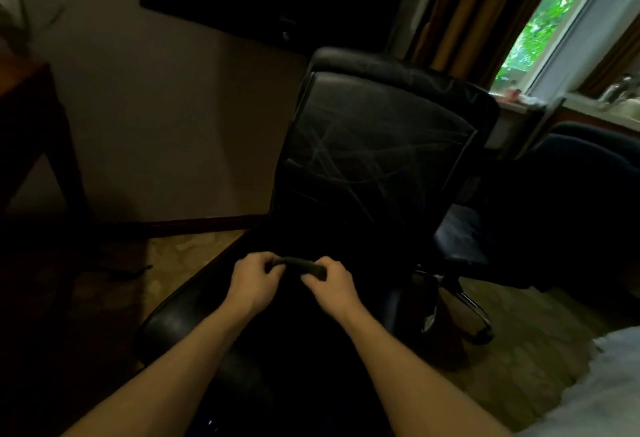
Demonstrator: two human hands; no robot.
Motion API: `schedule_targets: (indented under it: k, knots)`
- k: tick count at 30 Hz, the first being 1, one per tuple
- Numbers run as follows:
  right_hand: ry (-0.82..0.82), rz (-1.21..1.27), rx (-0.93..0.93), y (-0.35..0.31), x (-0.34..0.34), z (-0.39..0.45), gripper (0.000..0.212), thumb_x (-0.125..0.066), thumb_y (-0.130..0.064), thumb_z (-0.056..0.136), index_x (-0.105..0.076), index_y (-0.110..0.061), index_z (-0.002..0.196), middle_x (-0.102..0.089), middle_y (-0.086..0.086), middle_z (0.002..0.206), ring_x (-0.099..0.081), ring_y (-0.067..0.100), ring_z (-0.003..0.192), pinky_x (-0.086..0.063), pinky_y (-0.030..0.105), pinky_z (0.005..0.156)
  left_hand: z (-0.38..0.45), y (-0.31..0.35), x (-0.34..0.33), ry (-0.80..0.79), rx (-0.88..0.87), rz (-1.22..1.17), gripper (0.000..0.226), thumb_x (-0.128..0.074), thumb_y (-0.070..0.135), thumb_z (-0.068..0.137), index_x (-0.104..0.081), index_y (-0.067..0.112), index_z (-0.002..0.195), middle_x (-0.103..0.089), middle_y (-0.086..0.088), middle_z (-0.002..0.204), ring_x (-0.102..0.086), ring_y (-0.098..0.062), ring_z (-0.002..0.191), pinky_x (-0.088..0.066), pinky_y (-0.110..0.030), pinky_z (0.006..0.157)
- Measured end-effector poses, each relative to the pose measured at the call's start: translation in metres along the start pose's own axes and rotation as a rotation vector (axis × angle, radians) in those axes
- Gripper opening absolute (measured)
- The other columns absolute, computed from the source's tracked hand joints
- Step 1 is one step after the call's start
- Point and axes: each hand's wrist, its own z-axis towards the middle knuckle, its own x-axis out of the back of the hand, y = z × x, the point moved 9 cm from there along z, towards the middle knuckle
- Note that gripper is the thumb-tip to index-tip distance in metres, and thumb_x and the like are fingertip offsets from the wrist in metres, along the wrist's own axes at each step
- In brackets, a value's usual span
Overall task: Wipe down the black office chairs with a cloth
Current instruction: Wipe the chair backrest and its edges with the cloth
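Now your left hand (pixel 252 282) and right hand (pixel 330 285) each pinch an end of the dark folded cloth (pixel 300 265), stretched between them at six o'clock of the black chair (pixel 374 146).

You hold the cloth (pixel 300 265), dark and bunched into a short roll, above the near chair (pixel 194 319), whose black padded edge lies below your forearms. The far chair (pixel 381 146) stands upright beyond, its black back streaked with pale smears.
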Motion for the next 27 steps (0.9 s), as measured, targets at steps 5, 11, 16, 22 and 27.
schedule_targets:
  k: [5,11,16,22,27]
  knots:
    - [0.001,0.220,0.127,-0.037,0.072,-0.023,0.018,-0.064,-0.026,0.094,-0.066,-0.009,0.097,-0.065,0.002,0.084,-0.064,0.015,0.082,-0.051,0.029,0.075,-0.007,0.083,0.004,0.063,-0.199,0.148,0.021,-0.052,0.018,0.102,-0.068,0.015,0.115,-0.068,0.004,0.092,-0.065,-0.012,0.081,-0.051,-0.029,0.070]
    - [0.130,0.231,0.245,-0.058,0.131,-0.023,0.018,-0.061,-0.029,0.096,-0.067,-0.012,0.098,-0.068,0.007,0.090,-0.063,0.012,0.080,-0.050,0.021,0.068,-0.009,0.148,0.011,0.097,-0.341,0.117,0.014,-0.045,0.017,0.104,-0.057,0.015,0.112,-0.063,-0.004,0.087,-0.059,-0.017,0.071,-0.040,-0.025,0.054]
    - [0.169,0.196,0.257,-0.051,0.160,0.006,0.017,-0.057,-0.031,0.099,-0.065,-0.017,0.093,-0.066,0.002,0.084,-0.062,0.007,0.075,-0.049,0.018,0.064,0.028,0.170,0.001,0.027,-0.352,0.027,0.007,-0.057,0.021,0.100,-0.062,0.019,0.103,-0.067,-0.001,0.091,-0.065,-0.015,0.082,-0.051,-0.025,0.064]
    - [0.174,0.051,0.192,-0.036,0.188,0.085,0.017,-0.049,-0.025,0.102,-0.061,-0.017,0.092,-0.063,0.001,0.079,-0.060,0.010,0.068,-0.047,0.019,0.055,0.117,0.188,-0.026,-0.008,-0.357,0.073,0.006,-0.069,0.025,0.092,-0.064,0.023,0.091,-0.059,0.003,0.094,-0.057,-0.010,0.086,-0.043,-0.021,0.071]
    - [0.160,-0.016,0.109,-0.044,0.215,0.133,0.018,-0.047,-0.028,0.102,-0.059,-0.021,0.091,-0.065,0.000,0.081,-0.064,0.015,0.073,-0.054,0.033,0.064,0.178,0.214,-0.036,-0.060,-0.212,0.032,0.016,-0.072,0.029,0.089,-0.060,0.021,0.082,-0.062,0.000,0.082,-0.060,-0.014,0.076,-0.047,-0.029,0.068]
